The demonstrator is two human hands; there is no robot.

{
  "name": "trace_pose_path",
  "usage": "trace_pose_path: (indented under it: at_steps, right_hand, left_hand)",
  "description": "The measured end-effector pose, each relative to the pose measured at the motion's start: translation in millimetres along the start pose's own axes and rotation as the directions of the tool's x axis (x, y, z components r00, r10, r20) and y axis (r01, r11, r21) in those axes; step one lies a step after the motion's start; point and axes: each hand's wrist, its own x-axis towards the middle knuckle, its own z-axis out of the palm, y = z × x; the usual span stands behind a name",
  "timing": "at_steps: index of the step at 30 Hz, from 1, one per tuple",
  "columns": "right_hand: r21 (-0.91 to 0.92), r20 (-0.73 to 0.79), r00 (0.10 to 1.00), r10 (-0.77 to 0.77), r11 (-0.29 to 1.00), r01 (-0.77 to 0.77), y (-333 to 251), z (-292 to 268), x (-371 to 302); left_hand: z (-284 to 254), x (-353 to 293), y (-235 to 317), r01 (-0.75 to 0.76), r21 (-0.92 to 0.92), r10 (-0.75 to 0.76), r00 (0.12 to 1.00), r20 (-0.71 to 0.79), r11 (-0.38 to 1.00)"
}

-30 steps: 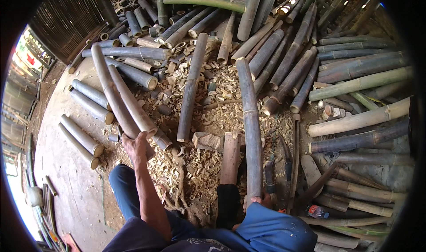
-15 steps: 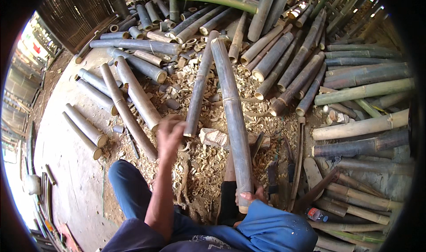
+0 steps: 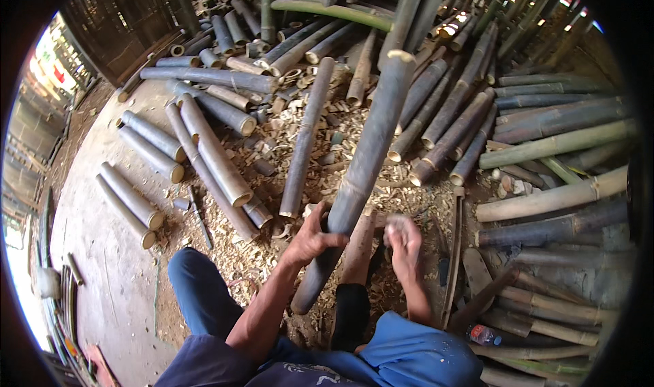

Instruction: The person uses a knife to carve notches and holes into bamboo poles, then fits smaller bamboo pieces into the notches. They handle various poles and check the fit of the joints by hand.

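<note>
A thick, dark grey bamboo pole slants up from between my knees toward the far right. My left hand grips it on its lower part, the thumb lying across it. Right of the pole, my right hand is closed and partly blurred. Dark shapes lie beside its fingers, and what it holds, if anything, I cannot make out. My foot, with a black covering above it, extends forward between the hands. Another bamboo pole lies on the shavings just ahead of my left hand.
Pale wood shavings cover the ground. Several cut bamboo lengths lie to the left, and more bamboo poles are stacked at the right. A knife-like tool lies near my left knee. A plastic bottle lies at the lower right.
My left hand has moved right and taken hold of the thick pole, whose top now leans farther right. My right hand has let go of its lower end and moved forward.
</note>
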Motion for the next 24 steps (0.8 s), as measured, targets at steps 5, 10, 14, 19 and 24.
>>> trace_pose_path:
  at_steps: [5, 10, 14, 19, 24]
  right_hand:
    - [-0.038, -0.276, 0.934, -0.226, 0.974, 0.225, -70.5, -29.1, 67.4]
    - [-0.035, -0.436, 0.874, -0.213, 0.975, 0.220, -97.2, -43.6, 110.9]
    - [-0.063, -0.564, 0.791, -0.237, 0.968, 0.244, -88.6, -66.8, 130.7]
    - [-0.015, -0.520, 0.807, -0.280, 0.947, 0.319, -96.2, -78.5, 141.5]
    - [-0.131, -0.383, 0.818, -0.429, 0.902, 0.412, -96.7, -102.1, 146.8]
  left_hand:
    - [27.7, -9.5, -7.1, -0.031, 0.254, -0.017, 0.983, 0.183, 0.967]
    - [33.2, -26.2, -23.5, -0.043, 0.394, -0.007, 0.992, 0.123, 0.918]
    - [38.9, -30.0, -24.4, -0.003, 0.334, -0.044, 0.990, 0.133, 0.943]
    - [28.9, -31.2, -21.4, 0.031, 0.305, -0.086, 0.982, 0.169, 0.952]
    - [29.1, -29.6, -14.5, 0.041, 0.175, -0.092, 0.951, 0.295, 0.984]
